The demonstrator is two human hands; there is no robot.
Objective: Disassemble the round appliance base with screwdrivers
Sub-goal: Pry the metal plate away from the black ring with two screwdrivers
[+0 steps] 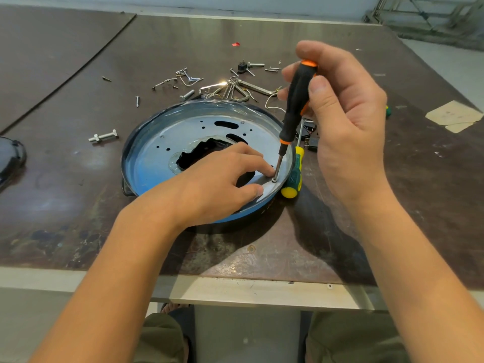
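The round appliance base (pixel 157 153) lies on the table, a silver metal plate with holes and a dark central opening inside a dark rim. My right hand (pixel 343 121) grips a black-and-orange screwdriver (pixel 297 103), held nearly upright, its tip on a screw at the plate's right edge (pixel 274 180). My left hand (pixel 217 184) rests flat on the plate, fingertips pressing beside the screwdriver's tip. A second screwdriver with a green-and-yellow handle (pixel 293 176) lies on the table against the base's right side.
Loose screws, bolts and bent metal clips (pixel 225 85) lie scattered behind the base. A bolt with nut (pixel 103 136) lies to the left. A dark part (pixel 10 158) sits at the left edge. Tape patch (pixel 454 116) at the right. The table's front edge (pixel 235 286) is near me.
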